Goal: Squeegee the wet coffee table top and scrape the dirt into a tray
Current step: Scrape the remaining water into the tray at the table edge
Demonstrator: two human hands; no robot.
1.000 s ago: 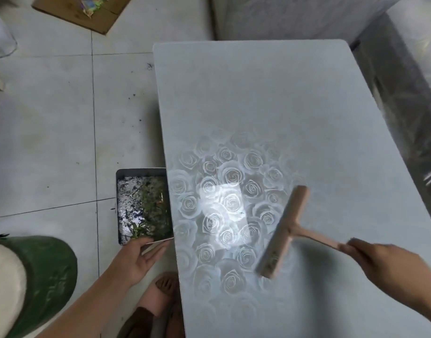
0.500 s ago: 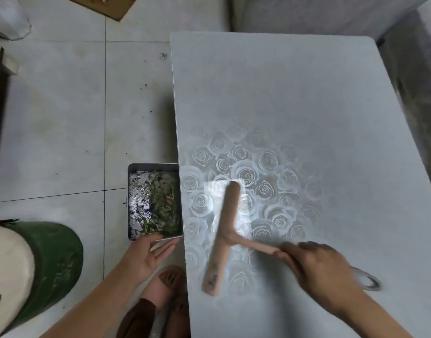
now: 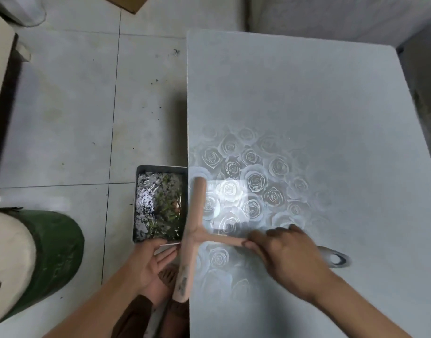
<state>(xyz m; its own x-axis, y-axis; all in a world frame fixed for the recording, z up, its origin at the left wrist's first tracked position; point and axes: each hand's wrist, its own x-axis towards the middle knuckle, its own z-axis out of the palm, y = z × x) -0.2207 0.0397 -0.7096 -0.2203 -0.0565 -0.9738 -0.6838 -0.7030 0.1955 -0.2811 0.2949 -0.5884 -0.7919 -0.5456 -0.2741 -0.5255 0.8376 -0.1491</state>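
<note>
- At the left edge of the coffee table top (image 3: pixel 295 93), the pink squeegee (image 3: pixel 192 236) lies with its blade running along that edge. Its long axis points away from the person, and its handle crosses the wet, rose-patterned surface to the right.
- The right hand (image 3: pixel 285 252) curls its fingers round the handle at about mid-length. The grey end with the hanging hole (image 3: pixel 336 258) sticks out behind the hand.
- The metal tray (image 3: pixel 160 167) sits just left of the table edge and lower than the top. It already holds wet grey sludge and green scraps.
- The left hand (image 3: pixel 148 262) is at the tray's near end with its fingers fairly straight against it, supporting rather than clenching. Whether the thumb hooks over the rim cannot be made out.
- The relation that matters is that only the blade's far half lines up beside the tray. The near half reaches past the tray's near end, above the left hand and a foot in a sandal (image 3: pixel 168 276).
- By my judgement, the last push to the left should carry the dirt off where the tray is. Otherwise the tray needs to slide towards the person, or some dirt may drop onto the tiled floor (image 3: pixel 63 106).
- A green drum (image 3: pixel 53 252) stands well to the left, away from the work.
</note>
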